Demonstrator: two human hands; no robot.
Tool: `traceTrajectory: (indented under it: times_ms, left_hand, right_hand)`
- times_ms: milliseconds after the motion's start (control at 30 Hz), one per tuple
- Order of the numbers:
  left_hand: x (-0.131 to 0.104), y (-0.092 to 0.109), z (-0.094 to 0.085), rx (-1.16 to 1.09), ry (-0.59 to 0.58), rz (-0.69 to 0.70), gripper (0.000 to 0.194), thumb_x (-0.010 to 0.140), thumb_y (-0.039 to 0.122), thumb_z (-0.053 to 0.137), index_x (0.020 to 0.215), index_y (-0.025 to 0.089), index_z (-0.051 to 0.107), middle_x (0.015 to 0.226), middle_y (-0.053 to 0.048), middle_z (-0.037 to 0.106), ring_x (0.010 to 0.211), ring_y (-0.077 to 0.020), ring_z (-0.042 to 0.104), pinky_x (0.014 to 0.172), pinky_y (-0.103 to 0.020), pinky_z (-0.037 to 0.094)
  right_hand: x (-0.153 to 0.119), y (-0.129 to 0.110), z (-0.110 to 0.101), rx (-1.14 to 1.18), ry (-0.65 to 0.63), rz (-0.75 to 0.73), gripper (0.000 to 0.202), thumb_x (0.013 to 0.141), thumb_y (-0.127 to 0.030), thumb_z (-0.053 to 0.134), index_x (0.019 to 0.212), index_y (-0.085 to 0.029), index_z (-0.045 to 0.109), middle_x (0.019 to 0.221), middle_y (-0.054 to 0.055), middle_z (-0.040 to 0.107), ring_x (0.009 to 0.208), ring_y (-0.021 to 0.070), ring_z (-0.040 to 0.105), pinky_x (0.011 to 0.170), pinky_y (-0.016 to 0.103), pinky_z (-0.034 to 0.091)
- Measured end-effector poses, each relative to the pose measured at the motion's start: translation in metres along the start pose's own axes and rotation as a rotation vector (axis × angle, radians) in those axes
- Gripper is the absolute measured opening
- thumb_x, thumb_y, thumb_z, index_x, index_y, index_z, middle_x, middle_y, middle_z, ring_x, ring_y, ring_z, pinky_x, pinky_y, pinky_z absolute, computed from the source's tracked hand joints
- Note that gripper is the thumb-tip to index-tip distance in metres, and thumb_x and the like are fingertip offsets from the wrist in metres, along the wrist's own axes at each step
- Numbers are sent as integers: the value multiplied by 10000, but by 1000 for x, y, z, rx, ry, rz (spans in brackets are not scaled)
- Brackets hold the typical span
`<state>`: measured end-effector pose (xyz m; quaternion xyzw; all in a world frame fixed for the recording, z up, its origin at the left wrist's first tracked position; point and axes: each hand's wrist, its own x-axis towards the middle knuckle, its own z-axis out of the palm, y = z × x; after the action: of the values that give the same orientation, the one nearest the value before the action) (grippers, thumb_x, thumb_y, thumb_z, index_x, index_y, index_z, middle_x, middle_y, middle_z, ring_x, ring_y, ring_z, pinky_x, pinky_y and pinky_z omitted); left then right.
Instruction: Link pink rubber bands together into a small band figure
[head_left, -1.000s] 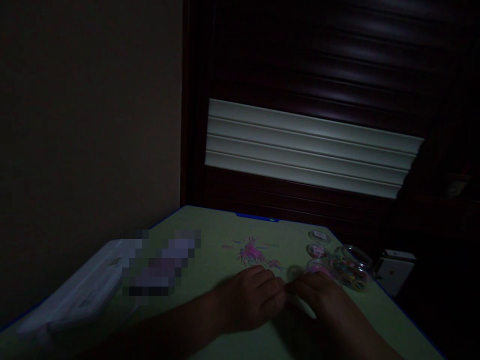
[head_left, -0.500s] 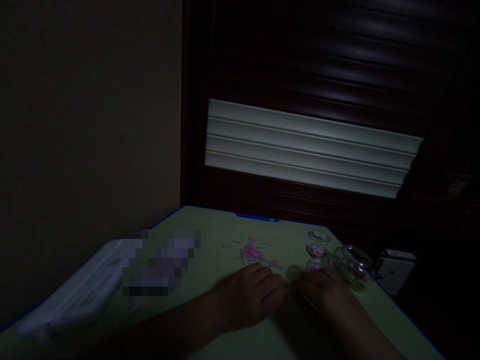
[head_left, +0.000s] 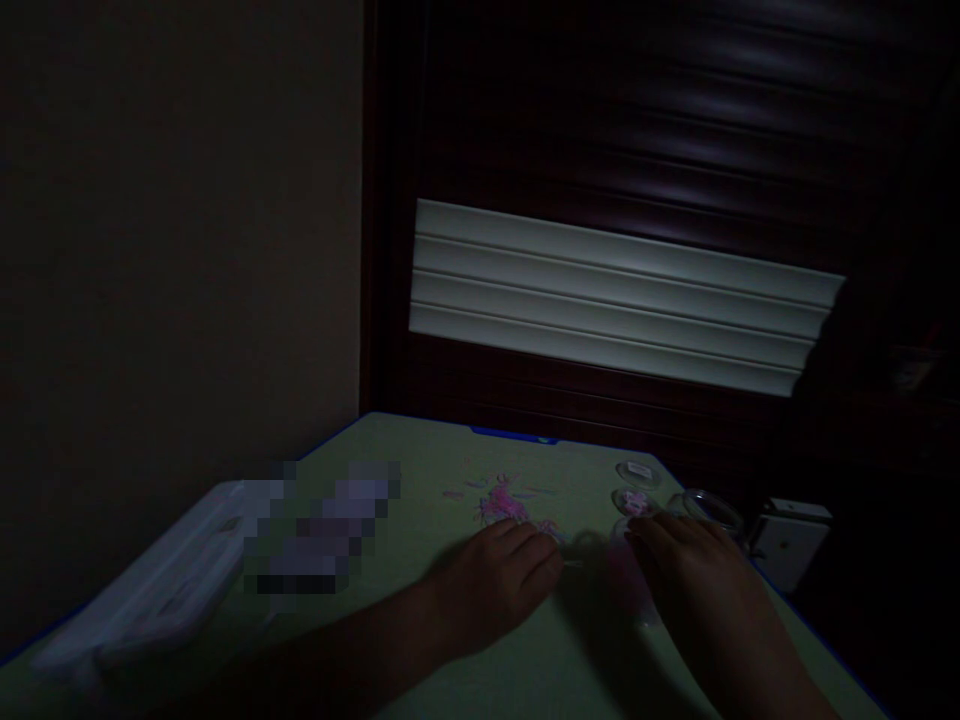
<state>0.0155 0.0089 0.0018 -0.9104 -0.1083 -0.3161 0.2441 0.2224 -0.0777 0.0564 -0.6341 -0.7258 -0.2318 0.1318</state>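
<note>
My left hand (head_left: 506,575) is closed just above the table, its fingertips pinching a thin pale strand (head_left: 572,563) whose end sticks out to the right. What the strand belongs to is hidden by the fingers. My right hand (head_left: 694,575) reaches over a clear jar with pink contents (head_left: 628,580); its fingers stretch across the jar's top, and the thumb is hidden. Beyond my left hand lies a loose pile of small pink and purple bands (head_left: 500,500). A faint clear ring-shaped piece (head_left: 591,545) lies in shadow between the hands.
Behind my right hand stand a larger clear jar (head_left: 712,510), a small dish of pink pieces (head_left: 634,503) and a round clear lid (head_left: 639,473). A white case (head_left: 157,580) and a pixelated purple item (head_left: 337,525) lie at left. A white device (head_left: 791,545) stands past the table's right edge.
My right hand has left my left hand's fingertips and moved right, over the pink jar, covering much of the larger jar. My left hand has barely moved.
</note>
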Motion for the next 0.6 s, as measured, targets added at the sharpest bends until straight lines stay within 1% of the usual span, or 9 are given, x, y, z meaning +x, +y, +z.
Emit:
traceTrajectory:
  times_ms: [67, 200, 400, 600]
  left_hand:
    - [0, 0, 0, 5, 0, -8, 110, 892, 105, 396, 919, 119, 502, 847, -48, 552, 746, -147, 486, 679, -298, 430]
    - [0, 0, -1, 4, -6, 8, 107, 884, 92, 401, 919, 112, 500, 839, -45, 552, 743, -145, 493, 672, -293, 435]
    - [0, 0, -1, 9, -12, 11, 116, 894, 106, 392, 929, 119, 502, 845, -55, 557, 760, -150, 503, 688, -300, 437]
    - [0, 0, -1, 0, -21, 14, 100, 882, 96, 409, 919, 111, 501, 844, -50, 557, 747, -148, 493, 684, -299, 437]
  right_hand:
    - [0, 3, 1, -9, -23, 47, 266, 796, -61, 469, 942, -198, 644, 956, 76, 656, 872, 237, 591, 770, 362, 361]
    - [1, 6, 2, -16, -57, 47, 292, 779, -38, 460, 937, -196, 648, 960, 82, 654, 849, 233, 598, 755, 361, 380]
    - [4, -1, -3, -41, -106, 102, 288, 761, -11, 460, 885, -173, 663, 896, 87, 663, 846, 237, 601, 792, 375, 380]
    - [3, -1, -5, -46, -140, 115, 342, 747, 8, 422, 918, -170, 659, 952, 100, 658, 888, 239, 596, 803, 373, 380]
